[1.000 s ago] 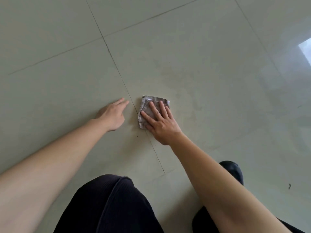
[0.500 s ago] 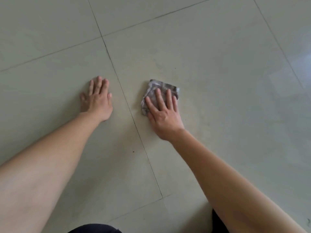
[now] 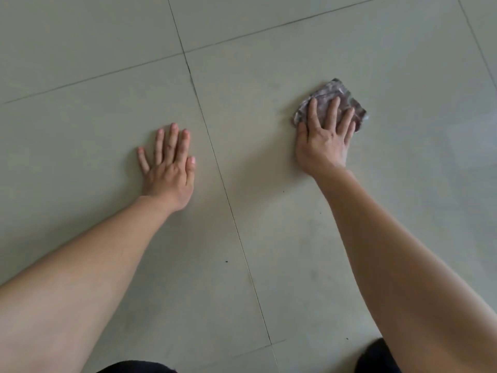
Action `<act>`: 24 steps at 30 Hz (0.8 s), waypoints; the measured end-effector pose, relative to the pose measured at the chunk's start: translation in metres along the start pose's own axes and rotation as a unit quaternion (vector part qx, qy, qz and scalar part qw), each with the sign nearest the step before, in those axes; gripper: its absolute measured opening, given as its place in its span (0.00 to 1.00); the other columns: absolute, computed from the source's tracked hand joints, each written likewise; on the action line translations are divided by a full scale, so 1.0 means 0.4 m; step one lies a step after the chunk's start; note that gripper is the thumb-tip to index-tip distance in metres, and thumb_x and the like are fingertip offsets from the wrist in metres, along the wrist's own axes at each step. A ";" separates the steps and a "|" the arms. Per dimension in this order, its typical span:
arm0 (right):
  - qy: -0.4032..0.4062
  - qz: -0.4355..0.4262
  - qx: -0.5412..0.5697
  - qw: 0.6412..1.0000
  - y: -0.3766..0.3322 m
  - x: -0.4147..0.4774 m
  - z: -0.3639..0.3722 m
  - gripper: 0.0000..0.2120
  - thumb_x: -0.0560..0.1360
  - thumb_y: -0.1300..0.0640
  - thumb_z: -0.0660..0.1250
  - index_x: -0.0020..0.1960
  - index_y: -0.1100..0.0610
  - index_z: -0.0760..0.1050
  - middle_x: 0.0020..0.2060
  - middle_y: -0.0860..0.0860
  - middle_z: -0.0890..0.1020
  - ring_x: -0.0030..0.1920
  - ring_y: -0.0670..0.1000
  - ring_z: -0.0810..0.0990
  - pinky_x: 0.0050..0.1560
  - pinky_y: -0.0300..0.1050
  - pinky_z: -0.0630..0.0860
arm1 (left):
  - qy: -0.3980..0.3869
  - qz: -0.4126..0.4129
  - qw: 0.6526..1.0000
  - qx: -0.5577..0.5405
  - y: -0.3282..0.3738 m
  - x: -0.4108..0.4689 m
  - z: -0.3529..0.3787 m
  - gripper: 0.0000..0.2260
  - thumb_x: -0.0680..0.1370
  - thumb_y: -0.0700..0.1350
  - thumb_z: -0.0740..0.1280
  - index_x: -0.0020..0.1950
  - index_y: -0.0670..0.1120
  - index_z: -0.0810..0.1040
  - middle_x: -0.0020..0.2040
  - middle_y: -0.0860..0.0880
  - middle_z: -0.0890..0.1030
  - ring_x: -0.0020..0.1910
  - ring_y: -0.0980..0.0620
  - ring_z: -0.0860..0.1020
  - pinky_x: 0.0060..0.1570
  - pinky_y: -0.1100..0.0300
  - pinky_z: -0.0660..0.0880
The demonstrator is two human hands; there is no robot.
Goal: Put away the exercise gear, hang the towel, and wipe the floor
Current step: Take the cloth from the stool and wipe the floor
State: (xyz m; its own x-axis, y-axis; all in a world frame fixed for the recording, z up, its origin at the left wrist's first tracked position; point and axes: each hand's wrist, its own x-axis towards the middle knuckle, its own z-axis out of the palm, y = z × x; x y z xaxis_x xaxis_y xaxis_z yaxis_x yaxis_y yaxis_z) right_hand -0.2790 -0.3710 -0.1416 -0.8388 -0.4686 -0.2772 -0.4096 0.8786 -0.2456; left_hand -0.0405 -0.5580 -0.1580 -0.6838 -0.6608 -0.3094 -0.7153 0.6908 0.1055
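A small folded grey patterned cloth (image 3: 333, 90) lies on the pale tiled floor (image 3: 269, 76), right of a grout line. My right hand (image 3: 322, 142) lies flat on top of it, fingers spread, pressing it to the tile; the cloth's near half is hidden under the fingers. My left hand (image 3: 170, 170) rests palm down on the neighbouring tile to the left of the grout line, fingers apart, holding nothing. Both forearms reach in from the bottom of the view.
A long grout line (image 3: 215, 162) runs between my hands, crossed by another at the top. Small dark specks (image 3: 226, 261) dot the floor. Dark clothing (image 3: 376, 356) shows at the bottom edge.
My right hand has slid the cloth away to the right of the grout line. My left hand has gone from reaching near the cloth to lying flat on the left tile.
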 end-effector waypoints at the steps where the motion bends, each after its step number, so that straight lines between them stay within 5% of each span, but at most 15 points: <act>1: 0.001 -0.059 -0.005 0.998 -0.053 -0.028 0.035 0.26 0.84 0.42 0.48 0.82 0.43 0.51 0.82 0.56 0.45 0.80 0.66 0.39 0.79 0.59 0.36 | 0.008 0.000 1.000 0.001 -0.004 -0.004 0.004 0.26 0.83 0.54 0.42 0.81 0.54 0.42 0.81 0.55 0.39 0.80 0.52 0.39 0.74 0.36 0.40; 5: -0.048 -0.301 -0.049 0.951 -0.219 -0.132 0.117 0.26 0.85 0.43 0.48 0.82 0.45 0.52 0.82 0.55 0.47 0.80 0.64 0.39 0.79 0.59 0.37 | 0.038 0.004 0.999 -0.002 -0.009 0.000 0.004 0.27 0.81 0.55 0.42 0.81 0.53 0.46 0.81 0.55 0.43 0.80 0.51 0.43 0.75 0.36 0.43; 8: -0.047 -0.393 -0.059 0.916 -0.181 -0.050 0.096 0.26 0.84 0.39 0.48 0.80 0.43 0.56 0.82 0.54 0.53 0.81 0.62 0.46 0.80 0.58 0.43 | 0.061 0.012 0.998 -0.007 -0.007 0.004 0.010 0.27 0.82 0.55 0.44 0.81 0.53 0.49 0.82 0.54 0.46 0.80 0.51 0.45 0.74 0.36 0.44; 10: -0.004 -0.356 -0.064 0.932 -0.119 0.048 0.065 0.26 0.84 0.38 0.49 0.80 0.43 0.60 0.81 0.56 0.57 0.81 0.64 0.50 0.80 0.60 0.47 | 0.076 0.015 0.997 -0.004 -0.011 -0.002 0.018 0.26 0.82 0.54 0.44 0.81 0.53 0.51 0.82 0.54 0.48 0.80 0.50 0.47 0.74 0.36 0.45; 14: -0.002 -0.058 -0.019 0.998 -0.059 0.193 -0.015 0.28 0.83 0.37 0.47 0.81 0.41 0.52 0.82 0.55 0.46 0.80 0.64 0.42 0.79 0.59 0.39 | 0.090 0.019 0.996 0.002 -0.017 -0.007 0.026 0.26 0.82 0.54 0.46 0.81 0.53 0.53 0.82 0.53 0.51 0.80 0.50 0.49 0.74 0.37 0.46; 16: -0.001 -0.015 -0.029 0.999 -0.123 0.186 -0.006 0.28 0.83 0.39 0.47 0.82 0.43 0.50 0.82 0.56 0.45 0.80 0.66 0.40 0.79 0.60 0.38 | 0.094 0.020 0.995 0.006 -0.022 -0.009 0.029 0.25 0.83 0.54 0.46 0.81 0.53 0.53 0.82 0.53 0.51 0.80 0.50 0.49 0.74 0.37 0.47; 24: -0.072 -0.340 -0.103 0.932 -0.402 0.120 0.081 0.26 0.85 0.40 0.45 0.82 0.41 0.49 0.82 0.53 0.45 0.80 0.63 0.39 0.79 0.58 0.36 | 0.095 0.025 0.995 0.012 -0.028 -0.009 0.022 0.25 0.82 0.53 0.48 0.80 0.51 0.58 0.81 0.49 0.56 0.80 0.47 0.54 0.73 0.35 0.50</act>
State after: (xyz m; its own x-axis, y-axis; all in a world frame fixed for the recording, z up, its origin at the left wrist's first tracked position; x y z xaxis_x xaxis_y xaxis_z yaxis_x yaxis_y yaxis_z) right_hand -0.2418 -0.5377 -0.1454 -0.3099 -0.9176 -0.2488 -0.9015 0.3667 -0.2297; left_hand -0.0288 -0.5610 -0.1663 -0.7351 -0.6672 -0.1205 -0.6774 0.7297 0.0925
